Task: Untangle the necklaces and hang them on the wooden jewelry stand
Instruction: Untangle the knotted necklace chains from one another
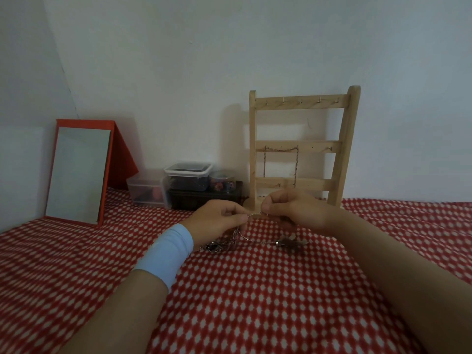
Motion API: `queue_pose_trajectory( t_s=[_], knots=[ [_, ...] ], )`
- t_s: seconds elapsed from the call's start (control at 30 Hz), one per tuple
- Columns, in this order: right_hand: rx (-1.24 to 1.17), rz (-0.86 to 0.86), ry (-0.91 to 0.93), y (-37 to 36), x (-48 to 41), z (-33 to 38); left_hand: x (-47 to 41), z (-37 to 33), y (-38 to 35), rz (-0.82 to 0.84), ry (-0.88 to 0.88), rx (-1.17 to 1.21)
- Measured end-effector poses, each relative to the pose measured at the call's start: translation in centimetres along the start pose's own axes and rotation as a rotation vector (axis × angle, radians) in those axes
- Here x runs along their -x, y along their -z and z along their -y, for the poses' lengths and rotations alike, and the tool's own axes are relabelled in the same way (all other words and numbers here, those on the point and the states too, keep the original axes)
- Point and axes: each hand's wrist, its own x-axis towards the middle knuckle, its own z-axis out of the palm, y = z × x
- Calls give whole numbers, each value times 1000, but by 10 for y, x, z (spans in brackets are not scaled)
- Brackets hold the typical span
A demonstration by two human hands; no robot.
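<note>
— How much is judged to be done?
— One chain (281,148) is seen draped from hooks on the middle rail of the wooden jewelry stand (347,149), right of centre in the frame. The top rail's hooks are bare.
— And what is left?
— A clump of necklaces (231,242) is seen on the red patterned cloth (255,315) at the centre, just below the hands. A thin strand (254,213) is pinched between the left hand (217,221) and the right hand (293,209) (thumb and fingertips curled onto it), so untangling is judged under way. A dark pendant (290,242) is seen beside the clump.
— So most is left?
— It is judged so; the number knotted cannot be told.
</note>
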Motion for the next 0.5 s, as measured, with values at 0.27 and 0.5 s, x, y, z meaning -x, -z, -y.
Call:
queue_pose_trajectory(
  t_s=[0.27, 0.5],
  knots=[
    [447, 210, -148, -6, 4, 16, 4, -6, 12, 303, 170, -322],
    [767, 98, -12, -21, -6, 5, 2, -3, 14, 267, 224, -554]
  ],
)
